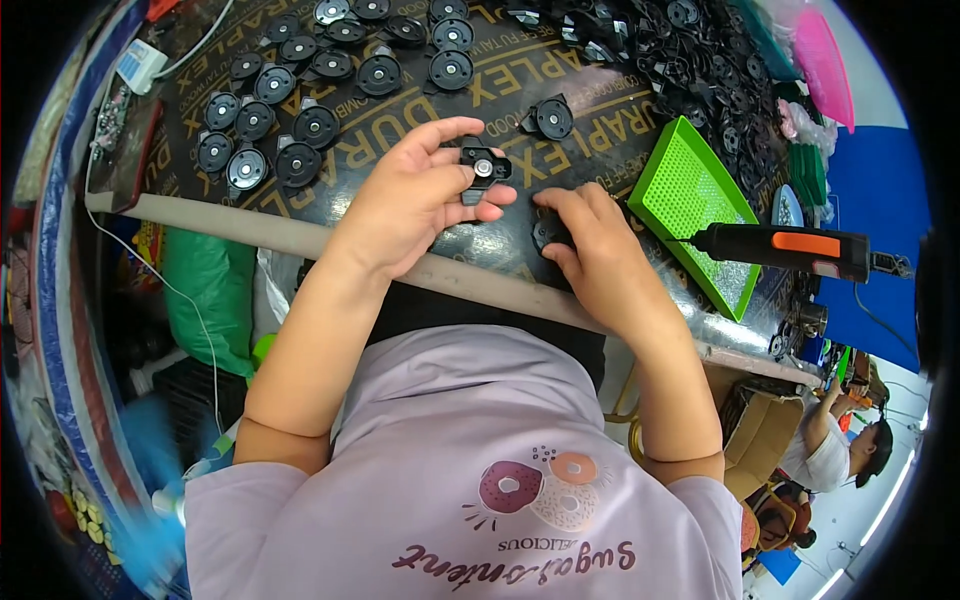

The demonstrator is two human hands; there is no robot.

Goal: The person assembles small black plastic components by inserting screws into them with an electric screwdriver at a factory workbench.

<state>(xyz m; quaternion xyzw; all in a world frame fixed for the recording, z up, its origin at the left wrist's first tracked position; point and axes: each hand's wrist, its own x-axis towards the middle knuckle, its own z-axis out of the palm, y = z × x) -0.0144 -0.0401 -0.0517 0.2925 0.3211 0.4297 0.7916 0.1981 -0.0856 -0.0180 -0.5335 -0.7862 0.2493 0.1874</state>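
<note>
My left hand (412, 195) is raised just above the near side of the table. Its thumb and fingers hold a small black plastic part (485, 168) with a round metal piece at its centre. To the right, my right hand (603, 248) rests low at the table. Thumb and fingertips close round another black plastic part (549, 234), which is partly hidden by the fingers. A single black round part with a disc (553, 118) lies on the table beyond my right hand.
Several black disc parts (316, 126) lie at the left, and a heap of black pieces (700, 90) covers the far right. A green perforated tray (655, 165) holds small shiny bits. Above it juts a black and orange electric screwdriver (810, 248). Another person (835, 445) sits at the right.
</note>
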